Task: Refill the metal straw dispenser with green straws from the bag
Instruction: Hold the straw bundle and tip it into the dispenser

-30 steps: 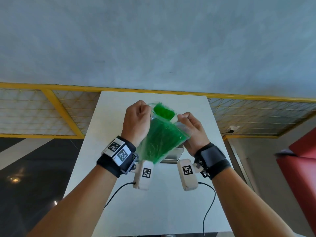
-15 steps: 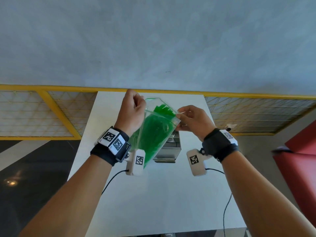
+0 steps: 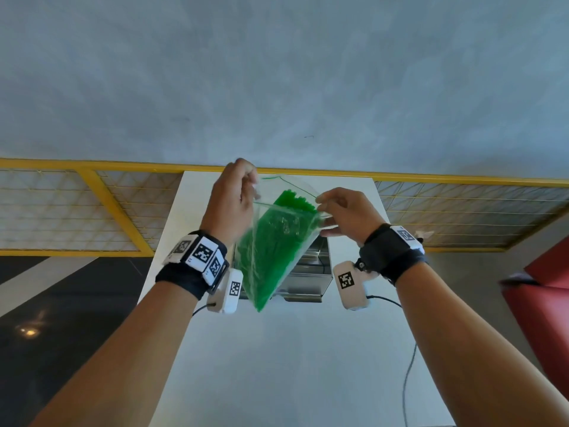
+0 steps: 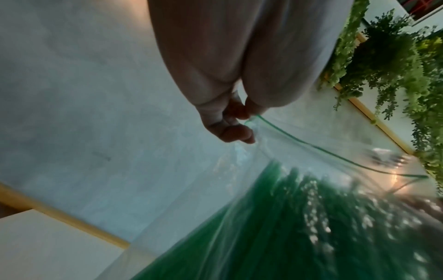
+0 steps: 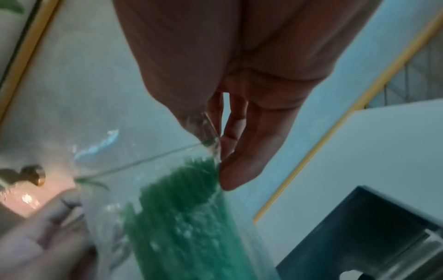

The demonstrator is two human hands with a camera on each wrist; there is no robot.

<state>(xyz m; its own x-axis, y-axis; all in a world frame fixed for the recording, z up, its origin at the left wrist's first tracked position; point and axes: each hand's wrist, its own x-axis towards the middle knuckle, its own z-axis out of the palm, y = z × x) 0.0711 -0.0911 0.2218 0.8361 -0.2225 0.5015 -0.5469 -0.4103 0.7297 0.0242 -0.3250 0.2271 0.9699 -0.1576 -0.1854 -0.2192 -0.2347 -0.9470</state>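
A clear plastic bag (image 3: 271,241) full of green straws (image 3: 295,204) hangs in the air between both hands. My left hand (image 3: 243,192) pinches the bag's top left corner, seen close in the left wrist view (image 4: 249,121). My right hand (image 3: 329,208) pinches the opposite rim of the mouth (image 5: 210,144). The bag mouth is pulled open, straw ends showing inside (image 5: 191,180). The metal straw dispenser (image 3: 311,272) stands on the white table (image 3: 277,365) right behind and below the bag; its dark open top shows in the right wrist view (image 5: 359,227).
A yellow-framed mesh railing (image 3: 92,211) runs behind the table, with a grey wall above. A red seat (image 3: 548,303) is at the right. Cables (image 3: 406,380) trail from the wrist devices over the table. Green hanging plants (image 4: 395,66) are off to one side.
Both hands have lifted the bag higher and pulled its mouth wider. The right hand has moved to the right, away from the left.
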